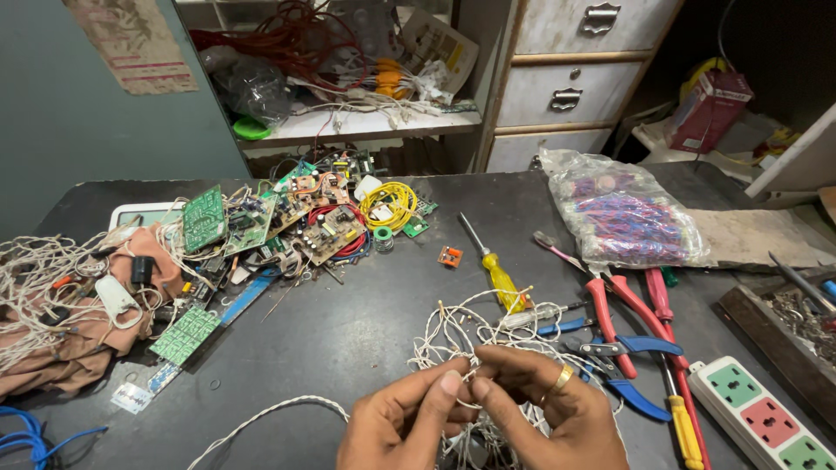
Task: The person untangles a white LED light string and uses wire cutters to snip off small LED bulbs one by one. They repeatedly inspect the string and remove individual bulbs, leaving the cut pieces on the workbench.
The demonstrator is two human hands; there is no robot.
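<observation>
**Both hands pinching white wire, bottom centre**

Fingertips first: left hand [402, 424] and right hand [547, 411] meet thumb-to-forefinger, pressed together on a strand of the tangled white wire [475, 335]. Close pinch, probably to keep the thin strand from slipping. Gold ring [562, 378] on a right finger. Wire bundle sits on the dark workbench [348, 326] directly under and behind the hands; one twisted tail [261, 419] trails off left.

Tools are parked just right of the bundle, within reach: yellow-handled screwdriver [501, 277], red-handled pliers [620, 306], blue-handled cutters [629, 361]. Power strip [759, 416] sits at the far right edge.

Further out: pile of circuit boards [287, 218] with a yellow wire coil [389, 204], pushed back left, apart from the hands. Clear bag of red and blue parts [625, 216] back right. More white wire on brown cloth [65, 292] at far left.
</observation>
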